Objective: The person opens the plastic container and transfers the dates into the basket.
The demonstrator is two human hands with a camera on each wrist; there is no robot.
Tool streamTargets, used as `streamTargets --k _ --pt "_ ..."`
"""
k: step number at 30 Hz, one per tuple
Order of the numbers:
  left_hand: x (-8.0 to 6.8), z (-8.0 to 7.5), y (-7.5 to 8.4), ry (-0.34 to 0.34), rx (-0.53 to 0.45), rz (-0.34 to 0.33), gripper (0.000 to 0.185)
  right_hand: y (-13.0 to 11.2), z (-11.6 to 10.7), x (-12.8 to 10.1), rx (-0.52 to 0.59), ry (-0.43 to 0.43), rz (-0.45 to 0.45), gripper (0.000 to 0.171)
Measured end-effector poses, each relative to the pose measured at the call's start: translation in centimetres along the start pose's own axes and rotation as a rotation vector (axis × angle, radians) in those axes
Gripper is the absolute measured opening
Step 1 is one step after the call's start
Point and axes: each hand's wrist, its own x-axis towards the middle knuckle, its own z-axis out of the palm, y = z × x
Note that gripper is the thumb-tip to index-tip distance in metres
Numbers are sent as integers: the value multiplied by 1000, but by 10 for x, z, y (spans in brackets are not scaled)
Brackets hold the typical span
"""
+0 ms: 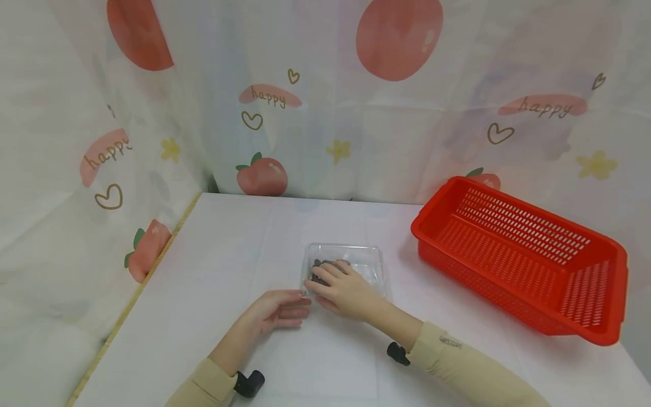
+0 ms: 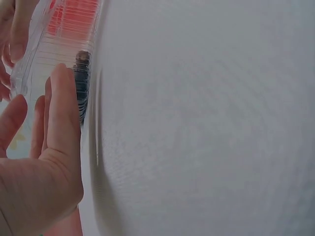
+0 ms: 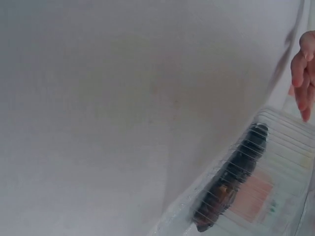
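Observation:
A clear plastic box [image 1: 367, 265] stands on the white table, with several dark brown-black, shiny pieces [image 1: 316, 270] gathered in its left part. Through its ribbed wall the dark pieces [image 3: 231, 177] show along the bottom in the right wrist view. My right hand [image 1: 343, 288] reaches over the box's front, fingers spread loosely above the pieces and partly hiding them. In the left wrist view the right hand's fingers [image 2: 18, 34] are at the box's rim. My left hand [image 1: 282, 310] is at the near left corner of the box, fingers straight, holding nothing.
A large red perforated plastic basket [image 1: 488, 285] sits on the right side of the table [image 1: 229, 249]. Behind and to the left hangs a pale curtain [image 1: 315, 124] printed with fruit and hearts. Both wrists wear black cameras [image 1: 249, 384].

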Motion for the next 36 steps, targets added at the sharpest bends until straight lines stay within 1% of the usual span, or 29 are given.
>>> streamTargets --k 5,11,21,28,36 --pt "0 0 -1 -11 -19 -9 43 -1 2 3 -34 -13 -18 37" --pt "-3 0 0 -45 -22 -1 36 -2 3 6 -51 -39 -35 35" --pt "-3 0 0 -93 -8 4 45 -4 3 11 -41 -26 -51 28" --pt "-3 0 1 -82 -5 3 43 -6 2 14 -56 -40 -61 23" --pt "-3 1 0 -74 3 28 41 -6 2 17 -77 -37 -86 21"
